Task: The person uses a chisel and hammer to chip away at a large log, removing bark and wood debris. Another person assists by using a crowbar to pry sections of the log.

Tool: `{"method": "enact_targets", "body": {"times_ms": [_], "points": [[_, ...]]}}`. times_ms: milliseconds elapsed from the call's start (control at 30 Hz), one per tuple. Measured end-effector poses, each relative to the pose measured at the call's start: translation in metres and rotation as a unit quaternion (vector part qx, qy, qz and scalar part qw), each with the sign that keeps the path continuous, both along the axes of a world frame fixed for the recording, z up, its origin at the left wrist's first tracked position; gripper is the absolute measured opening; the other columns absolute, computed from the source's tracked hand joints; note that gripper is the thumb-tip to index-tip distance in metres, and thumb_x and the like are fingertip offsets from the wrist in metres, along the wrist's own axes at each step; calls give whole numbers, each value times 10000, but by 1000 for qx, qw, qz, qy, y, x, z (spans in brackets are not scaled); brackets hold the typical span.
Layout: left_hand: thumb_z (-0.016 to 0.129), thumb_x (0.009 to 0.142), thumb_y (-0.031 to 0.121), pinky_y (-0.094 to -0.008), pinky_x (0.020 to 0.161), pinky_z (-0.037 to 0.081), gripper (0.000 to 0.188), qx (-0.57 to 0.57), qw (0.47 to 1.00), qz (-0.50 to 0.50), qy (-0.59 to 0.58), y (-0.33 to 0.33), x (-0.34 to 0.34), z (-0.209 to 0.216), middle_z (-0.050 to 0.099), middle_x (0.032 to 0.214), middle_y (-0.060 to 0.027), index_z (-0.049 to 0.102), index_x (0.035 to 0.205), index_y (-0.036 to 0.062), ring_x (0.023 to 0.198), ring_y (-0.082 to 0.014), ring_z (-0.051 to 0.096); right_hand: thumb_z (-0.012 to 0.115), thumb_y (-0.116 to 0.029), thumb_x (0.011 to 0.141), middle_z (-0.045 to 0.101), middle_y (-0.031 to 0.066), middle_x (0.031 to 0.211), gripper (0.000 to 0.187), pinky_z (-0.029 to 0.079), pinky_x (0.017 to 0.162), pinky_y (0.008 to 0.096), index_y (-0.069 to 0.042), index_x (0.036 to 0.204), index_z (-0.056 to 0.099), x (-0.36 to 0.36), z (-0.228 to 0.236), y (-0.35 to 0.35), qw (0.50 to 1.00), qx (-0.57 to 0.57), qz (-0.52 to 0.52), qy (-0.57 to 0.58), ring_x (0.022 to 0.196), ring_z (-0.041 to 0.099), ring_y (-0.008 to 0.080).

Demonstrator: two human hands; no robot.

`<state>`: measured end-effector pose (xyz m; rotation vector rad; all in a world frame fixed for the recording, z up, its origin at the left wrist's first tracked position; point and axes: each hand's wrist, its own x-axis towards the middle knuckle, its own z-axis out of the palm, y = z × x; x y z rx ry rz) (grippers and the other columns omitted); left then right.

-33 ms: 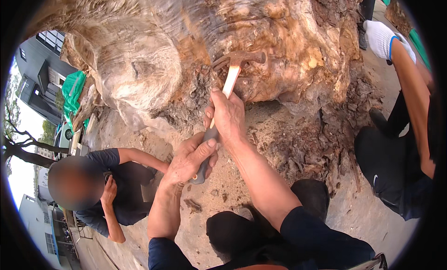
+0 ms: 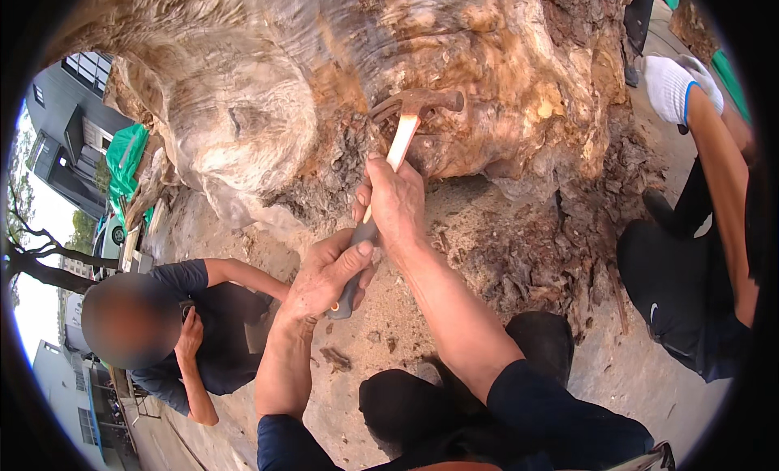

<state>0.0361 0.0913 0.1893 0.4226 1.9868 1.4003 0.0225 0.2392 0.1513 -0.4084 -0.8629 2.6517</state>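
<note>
A claw hammer [image 2: 403,140] with a rusty head, a pale neck and a dark grip is in both my hands. Lower on the grip, near its butt end, my left hand [image 2: 327,278] is closed. My right hand [image 2: 395,197] wraps the handle higher up, below the head. The claw side points left, close to a patch of rough dark bark on a huge weathered trunk [image 2: 268,81]. The head lies in front of the wood; whether it touches cannot be made out.
Bark crumbs and sawdust [image 2: 519,260] cover the ground beneath the trunk. At left a person [image 2: 219,333] crouches with one hand raised. On the right another person's white-gloved hand [image 2: 669,90] is beside the trunk. A green tarp [image 2: 126,163] lies at far left.
The gloved hand of the person at right has shifted slightly right and down. My hands and the hammer have barely moved.
</note>
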Motion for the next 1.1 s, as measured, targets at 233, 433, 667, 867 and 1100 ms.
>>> {"method": "enact_targets", "body": {"times_ms": [233,433,667,867,1100], "points": [[661,1001,422,-233,466,414,450,34,999,-23,20,-19,-13,-13,562,720,-3,609,1167,6,520,-77,511,556,-228,1013,492,43,617,249,434,400,312,-26,882,491,-11,-4,-16,998,17,-67,6,448,477,144],[618,1030,331,-257,480,426,362,66,996,47,33,-23,39,-71,560,725,-7,552,1144,-5,528,-93,518,550,-230,1029,454,-4,609,229,406,440,297,-49,898,503,22,-17,-20,987,134,70,-45,480,450,112],[678,975,249,-275,516,444,331,-13,997,21,76,-25,33,-64,579,743,-11,573,1138,-19,581,-91,533,566,-202,1024,460,-1,632,188,419,432,291,-50,925,519,29,-30,-25,998,63,-1,-13,497,468,107],[704,963,253,-269,483,456,310,24,994,-58,86,21,34,-97,588,761,-29,569,1080,-1,536,-108,564,598,-218,1021,459,-4,624,220,431,416,282,-37,910,536,38,-64,20,995,83,-38,-45,475,449,94],[628,1037,269,-262,651,501,366,-57,984,-47,159,20,35,-131,669,886,-58,577,1233,-36,728,-129,653,594,-227,1019,459,-15,616,236,404,388,278,-64,868,513,61,-113,35,989,93,26,-114,456,452,94]]}}
